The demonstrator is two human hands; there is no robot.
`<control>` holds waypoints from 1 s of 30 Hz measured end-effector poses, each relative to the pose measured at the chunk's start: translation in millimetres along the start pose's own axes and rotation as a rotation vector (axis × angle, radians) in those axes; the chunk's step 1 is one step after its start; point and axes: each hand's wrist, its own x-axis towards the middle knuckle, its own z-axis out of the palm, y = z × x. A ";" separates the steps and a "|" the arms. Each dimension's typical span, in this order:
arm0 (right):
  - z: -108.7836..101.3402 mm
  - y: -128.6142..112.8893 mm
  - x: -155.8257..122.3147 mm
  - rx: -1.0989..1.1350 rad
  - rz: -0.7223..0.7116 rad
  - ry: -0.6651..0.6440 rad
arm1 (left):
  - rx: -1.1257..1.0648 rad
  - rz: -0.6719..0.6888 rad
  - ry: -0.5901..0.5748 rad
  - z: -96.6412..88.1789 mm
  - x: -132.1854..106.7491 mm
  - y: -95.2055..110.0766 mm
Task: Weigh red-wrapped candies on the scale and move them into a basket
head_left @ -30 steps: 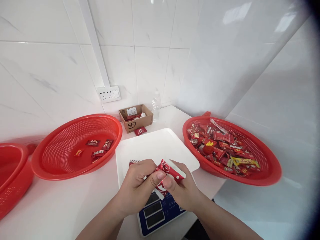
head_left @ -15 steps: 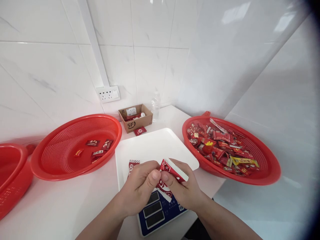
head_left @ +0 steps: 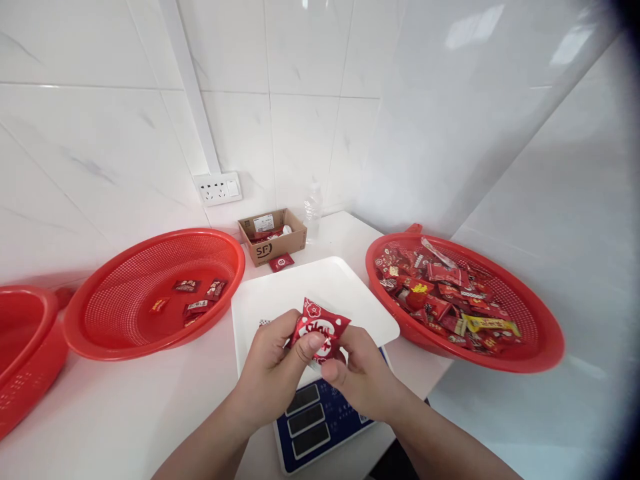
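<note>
A red snack packet with white lettering and a flower print is held up between both hands, above the weighing scale. My left hand grips its left side, thumb across the front. On the right side, my right hand closes its fingers behind the packet, with the thumb near the lower edge. The scale has a white pan and a dark blue display panel. Another packet lies on the pan, mostly hidden behind my left hand.
A red basket heaped with wrapped sweets stands at right. The left basket holds several packets; part of another red basket shows at far left. Behind the scale are a cardboard box, a red packet and a clear bottle.
The packet has been turned so its printed front faces me and its top corner points up. My right thumb has shifted lower along it. The baskets, box and scale stay put.
</note>
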 end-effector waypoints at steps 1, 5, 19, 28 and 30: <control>1.0 0.7 0.1 -0.016 0.010 -0.008 | 0.000 -0.001 0.011 0.0 0.2 0.0; 3.7 1.1 -0.1 -0.024 0.018 -0.002 | -0.007 0.002 -0.006 -1.3 1.2 1.5; 1.0 -3.6 -3.6 -0.205 0.022 -0.069 | -0.173 -0.027 -0.066 -5.9 3.6 1.0; 4.4 -2.0 -0.1 -0.110 -0.006 -0.055 | -0.170 0.076 -0.033 -0.1 0.0 1.3; 4.5 -2.4 -0.7 -0.108 0.013 -0.060 | -0.169 0.081 -0.016 1.8 0.0 1.5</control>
